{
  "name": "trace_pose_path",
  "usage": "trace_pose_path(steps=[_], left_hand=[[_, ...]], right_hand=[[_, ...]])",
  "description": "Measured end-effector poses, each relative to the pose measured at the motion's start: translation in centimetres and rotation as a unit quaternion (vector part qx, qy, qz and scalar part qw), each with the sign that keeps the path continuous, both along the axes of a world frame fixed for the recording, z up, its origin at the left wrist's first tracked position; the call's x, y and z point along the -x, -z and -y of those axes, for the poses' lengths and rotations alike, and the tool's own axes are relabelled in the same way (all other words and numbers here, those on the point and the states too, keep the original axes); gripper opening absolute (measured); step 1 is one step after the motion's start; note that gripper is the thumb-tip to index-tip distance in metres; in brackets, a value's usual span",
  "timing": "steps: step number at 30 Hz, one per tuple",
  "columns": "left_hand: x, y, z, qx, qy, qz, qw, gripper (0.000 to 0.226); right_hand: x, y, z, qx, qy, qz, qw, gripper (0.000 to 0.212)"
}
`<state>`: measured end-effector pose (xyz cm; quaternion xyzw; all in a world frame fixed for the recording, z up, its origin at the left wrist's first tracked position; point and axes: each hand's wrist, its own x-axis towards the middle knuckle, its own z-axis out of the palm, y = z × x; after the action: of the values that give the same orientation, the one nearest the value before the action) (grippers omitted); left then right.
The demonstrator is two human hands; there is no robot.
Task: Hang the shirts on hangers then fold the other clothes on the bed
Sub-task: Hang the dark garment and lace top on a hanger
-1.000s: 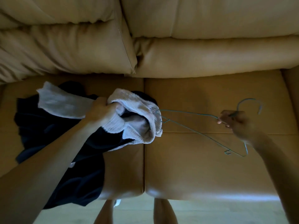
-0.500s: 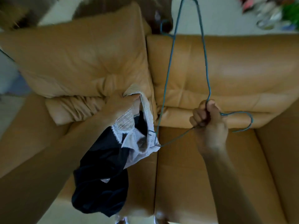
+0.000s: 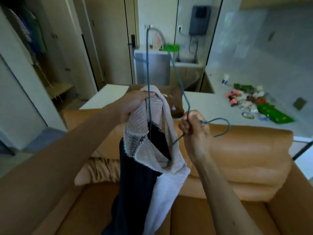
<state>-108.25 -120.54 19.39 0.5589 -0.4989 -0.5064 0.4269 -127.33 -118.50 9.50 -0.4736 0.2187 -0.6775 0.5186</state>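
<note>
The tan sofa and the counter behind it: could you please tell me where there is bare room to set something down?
Bare: the tan leather sofa's right seat, between the dark and white lace garment and the armrest; also the white counter's strip behind the sofa back. Crowded: the counter's right end, strewn with pink flowers and green packets.

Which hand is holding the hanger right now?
The right hand, gripping the teal wire hanger at its neck; the left hand instead holds up the shirt by its lace part.
</note>
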Motion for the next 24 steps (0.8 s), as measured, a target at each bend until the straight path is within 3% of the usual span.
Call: trace_pose_path(steps=[5, 13, 20, 24], left_hand=[[-3.0, -6.1, 0.0, 0.029, 0.000, -0.054, 0.998, 0.015], [-6.1, -10.2, -0.6, 0.118, -0.060, 0.038, 0.991, 0.017], [-7.3, -10.5, -1.5, 0.200, -0.086, 0.188, 0.958, 0.013], [-7.3, -10.7, -1.3, 0.244, -0.094, 0.240, 0.935, 0.029]], right_hand=[[0.1, -0.8, -0.3, -0.002, 0.069, -0.141, 0.988, 0.037], [2.0, -4.4, 0.9, 0.060, 0.032, -0.265, 0.962, 0.035], [3.2, -7.2, 1.6, 0.076, 0.002, -0.465, 0.882, 0.035], [2.7, -9.4, 1.5, 0.069, -0.067, -0.536, 0.839, 0.042]])
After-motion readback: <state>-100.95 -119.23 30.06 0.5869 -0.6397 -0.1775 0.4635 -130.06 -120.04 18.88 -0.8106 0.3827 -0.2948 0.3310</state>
